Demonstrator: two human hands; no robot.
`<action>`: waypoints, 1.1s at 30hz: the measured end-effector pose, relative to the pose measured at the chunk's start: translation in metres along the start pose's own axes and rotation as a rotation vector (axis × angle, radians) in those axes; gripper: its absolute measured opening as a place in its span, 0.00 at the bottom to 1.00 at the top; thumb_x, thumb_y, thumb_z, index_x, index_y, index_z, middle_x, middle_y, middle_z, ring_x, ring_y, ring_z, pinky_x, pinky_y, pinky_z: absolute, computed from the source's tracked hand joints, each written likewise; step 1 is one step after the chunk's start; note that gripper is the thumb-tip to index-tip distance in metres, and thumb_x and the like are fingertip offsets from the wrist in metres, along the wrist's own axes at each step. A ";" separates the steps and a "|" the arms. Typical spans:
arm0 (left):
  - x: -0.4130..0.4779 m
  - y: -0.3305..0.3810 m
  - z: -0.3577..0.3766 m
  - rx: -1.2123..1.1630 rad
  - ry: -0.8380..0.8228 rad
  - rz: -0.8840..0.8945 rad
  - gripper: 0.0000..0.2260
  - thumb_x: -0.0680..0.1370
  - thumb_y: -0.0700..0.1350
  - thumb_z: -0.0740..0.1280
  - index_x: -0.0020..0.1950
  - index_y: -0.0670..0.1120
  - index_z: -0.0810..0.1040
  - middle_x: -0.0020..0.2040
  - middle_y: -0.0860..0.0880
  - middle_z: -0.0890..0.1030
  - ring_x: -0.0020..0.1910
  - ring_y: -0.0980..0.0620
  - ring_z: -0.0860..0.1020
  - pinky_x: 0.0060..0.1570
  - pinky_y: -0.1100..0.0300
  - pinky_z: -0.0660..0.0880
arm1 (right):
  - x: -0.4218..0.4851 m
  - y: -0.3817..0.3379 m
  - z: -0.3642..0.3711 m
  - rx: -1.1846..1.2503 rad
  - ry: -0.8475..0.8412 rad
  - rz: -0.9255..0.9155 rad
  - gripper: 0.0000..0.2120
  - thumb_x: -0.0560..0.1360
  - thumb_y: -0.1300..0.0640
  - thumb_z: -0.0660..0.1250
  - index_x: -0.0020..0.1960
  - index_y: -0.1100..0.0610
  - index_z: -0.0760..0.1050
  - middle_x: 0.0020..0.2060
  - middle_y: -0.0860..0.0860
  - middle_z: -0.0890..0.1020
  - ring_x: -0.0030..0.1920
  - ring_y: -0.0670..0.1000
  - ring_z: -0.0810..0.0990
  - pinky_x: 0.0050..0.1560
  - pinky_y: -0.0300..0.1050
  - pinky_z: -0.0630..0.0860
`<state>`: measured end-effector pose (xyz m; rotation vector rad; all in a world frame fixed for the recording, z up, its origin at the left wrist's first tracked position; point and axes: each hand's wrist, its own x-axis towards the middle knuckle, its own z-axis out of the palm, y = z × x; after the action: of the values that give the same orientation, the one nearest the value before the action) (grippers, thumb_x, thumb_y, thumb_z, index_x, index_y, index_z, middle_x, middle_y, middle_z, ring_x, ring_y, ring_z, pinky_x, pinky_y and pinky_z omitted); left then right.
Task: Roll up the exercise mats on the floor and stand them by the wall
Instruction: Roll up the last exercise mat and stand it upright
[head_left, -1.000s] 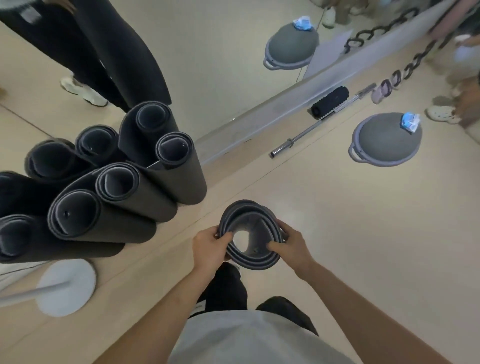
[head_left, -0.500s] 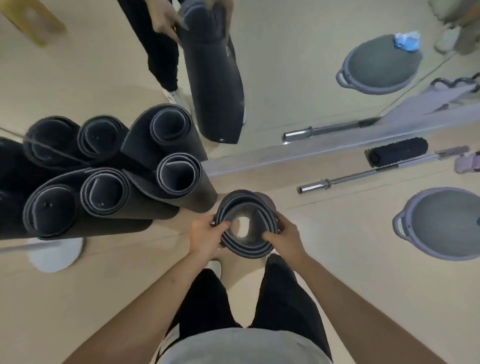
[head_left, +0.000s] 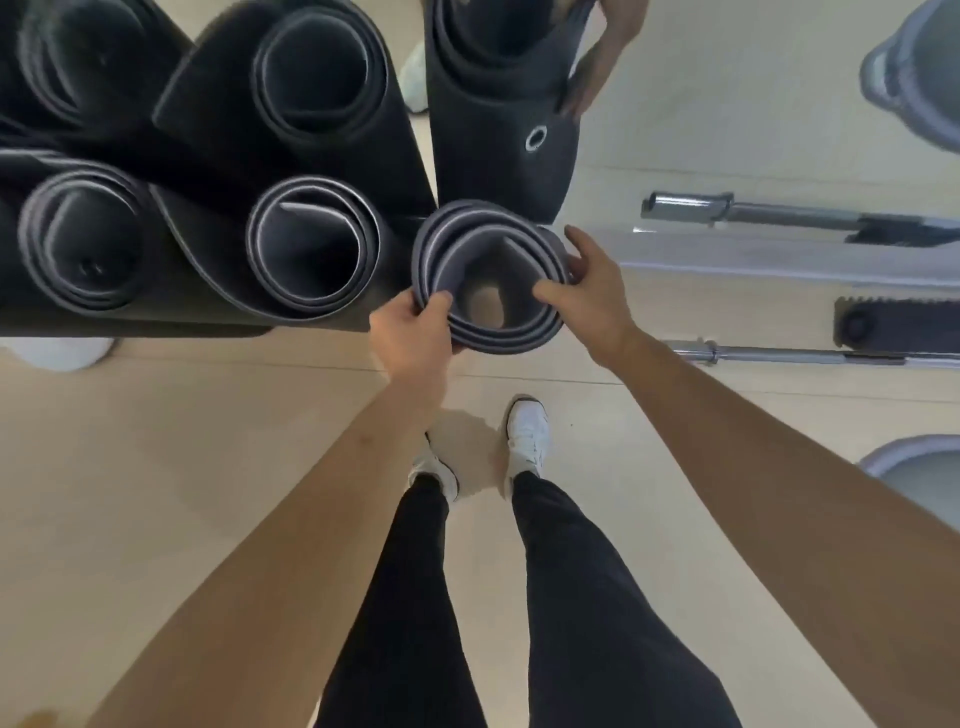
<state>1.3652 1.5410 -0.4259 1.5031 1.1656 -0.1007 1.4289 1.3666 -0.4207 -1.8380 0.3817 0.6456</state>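
Observation:
I look straight down into a rolled dark grey exercise mat (head_left: 470, 244) held upright in front of me, close to a mirrored wall (head_left: 675, 104). My left hand (head_left: 410, 332) grips its near-left rim with the thumb inside the roll. On the right rim, my right hand (head_left: 592, 291) has its thumb over the edge and the other fingers spread around the outside. Directly to its left stand two rolled mats (head_left: 311, 244) (head_left: 85, 244), upright against the mirror. The mat's lower end is hidden.
The mirror repeats the mats and my hands. A steel barbell (head_left: 779, 356) and a black ridged foam roller (head_left: 898, 322) lie along the wall at right. A grey balance dome (head_left: 919, 467) sits at the right edge, a white round stand base (head_left: 57, 353) at left. My white shoes (head_left: 530, 436) stand on pale wood floor.
I have stepped closer to the mirror with the mat, which now sits right beside the standing rolls. My view has tilted straight down; my feet are now visible.

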 end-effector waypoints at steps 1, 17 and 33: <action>0.004 -0.003 0.007 -0.038 0.052 -0.033 0.06 0.75 0.42 0.72 0.40 0.41 0.82 0.39 0.37 0.84 0.38 0.39 0.84 0.37 0.41 0.84 | 0.009 0.002 0.003 -0.005 0.016 -0.004 0.32 0.72 0.65 0.73 0.72 0.49 0.69 0.53 0.39 0.82 0.55 0.43 0.83 0.62 0.47 0.80; 0.023 -0.030 0.002 -0.207 -0.164 -0.401 0.27 0.70 0.59 0.78 0.65 0.55 0.75 0.61 0.52 0.81 0.58 0.49 0.82 0.49 0.54 0.84 | 0.028 0.025 0.035 0.002 0.004 0.273 0.20 0.70 0.52 0.76 0.59 0.47 0.72 0.51 0.48 0.82 0.49 0.52 0.84 0.47 0.56 0.86; 0.045 -0.026 0.001 0.265 -0.029 0.079 0.07 0.78 0.41 0.65 0.54 0.42 0.78 0.46 0.48 0.80 0.37 0.54 0.78 0.31 0.65 0.78 | 0.034 0.033 0.017 0.048 0.001 0.246 0.29 0.75 0.73 0.64 0.71 0.51 0.75 0.54 0.53 0.81 0.45 0.58 0.85 0.34 0.51 0.84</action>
<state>1.3705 1.5623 -0.4731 1.7721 1.1000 -0.2300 1.4334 1.3727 -0.4706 -1.7609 0.6253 0.7956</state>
